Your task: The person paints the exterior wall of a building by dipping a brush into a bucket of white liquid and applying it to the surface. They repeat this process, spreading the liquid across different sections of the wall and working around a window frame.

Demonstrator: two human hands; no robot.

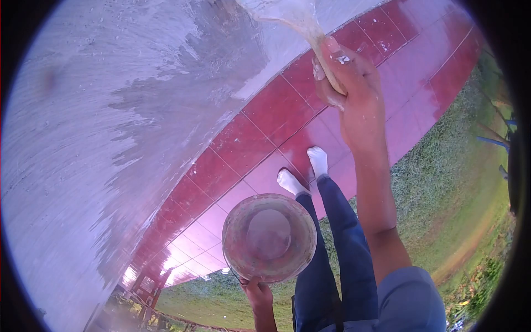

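My right hand [354,83], with white smears on its fingers, is closed around the handle of a paint brush [293,14]. The brush's pale head is at the top edge of the view, against or close to the wall [72,138]; which one is unclear. My left hand [257,293] grips the near rim of a round bucket [235,243], held below the brush and beside my legs. Whitish liquid shows in the bottom of the bucket. Streaky white coating covers much of the wall, with darker grey patches between.
My feet in white socks [317,160] stand on red floor tiles [276,110] that run along the wall's foot. Grass [426,205] lies beyond the tile edge. Dark and blue objects stand at the far right.
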